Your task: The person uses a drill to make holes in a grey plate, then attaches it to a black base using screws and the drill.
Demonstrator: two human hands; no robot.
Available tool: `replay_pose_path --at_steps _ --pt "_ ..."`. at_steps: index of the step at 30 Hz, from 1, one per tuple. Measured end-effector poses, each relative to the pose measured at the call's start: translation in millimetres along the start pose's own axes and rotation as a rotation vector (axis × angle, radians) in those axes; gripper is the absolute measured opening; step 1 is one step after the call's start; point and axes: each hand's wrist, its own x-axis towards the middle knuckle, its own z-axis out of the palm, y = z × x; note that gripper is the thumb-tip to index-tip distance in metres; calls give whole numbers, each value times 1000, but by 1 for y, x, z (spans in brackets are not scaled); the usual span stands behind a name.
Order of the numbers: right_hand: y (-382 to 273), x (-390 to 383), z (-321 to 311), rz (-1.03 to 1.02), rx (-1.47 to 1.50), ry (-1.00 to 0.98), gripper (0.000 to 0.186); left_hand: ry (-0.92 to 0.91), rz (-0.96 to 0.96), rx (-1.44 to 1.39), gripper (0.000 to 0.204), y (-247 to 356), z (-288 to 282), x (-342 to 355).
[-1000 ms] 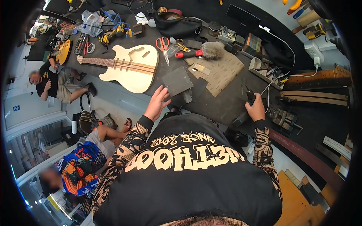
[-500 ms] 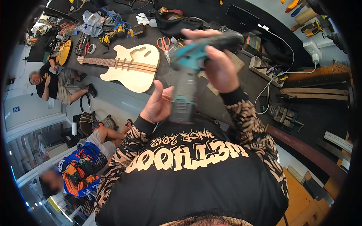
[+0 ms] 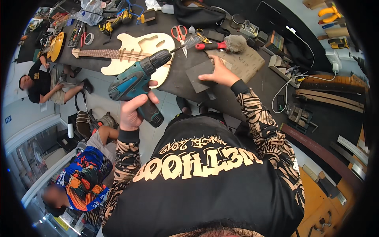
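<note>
My left hand [image 3: 133,110] grips the handle of a teal and black cordless drill [image 3: 132,83]. It holds the drill in the air over the bench's front edge, with the bit pointing right and up towards an unfinished pale wood guitar body [image 3: 138,49] with a neck. My right hand [image 3: 219,74] lies flat, fingers spread, on a dark grey square pad [image 3: 195,75] on the black workbench [image 3: 177,85], to the right of the guitar.
Beyond my right hand lie a tan abrasive sheet [image 3: 248,63], a red-handled brush [image 3: 223,44] and red scissors [image 3: 179,33]. Tools, cables and wooden necks crowd the bench's far and right sides. Two people [image 3: 43,85] [image 3: 83,173] sit on the floor at left.
My right hand lifted the drill from the bench's right side and swung it across. It is now in my left hand, which left the pad, and my right hand rests there.
</note>
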Motion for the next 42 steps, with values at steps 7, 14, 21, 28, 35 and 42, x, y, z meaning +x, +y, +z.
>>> replay_pose_path --at_steps 7,14,21,28,35,42 --pt "23 -13 13 143 158 -25 110 -27 -121 286 55 23 -17 -4" --pt "16 -40 42 152 338 363 62 -53 -256 518 47 16 9 10" --pt "-15 -52 44 273 334 502 48 -35 -381 812 40 26 71 26" --pt "-20 -73 53 384 400 527 43 -227 -486 1070 59 19 106 71" --pt "-18 -79 60 364 476 619 39 -691 -278 1388 76 15 123 118" --pt "-21 -82 63 358 578 702 34 -862 -182 1519 75 12 135 132"
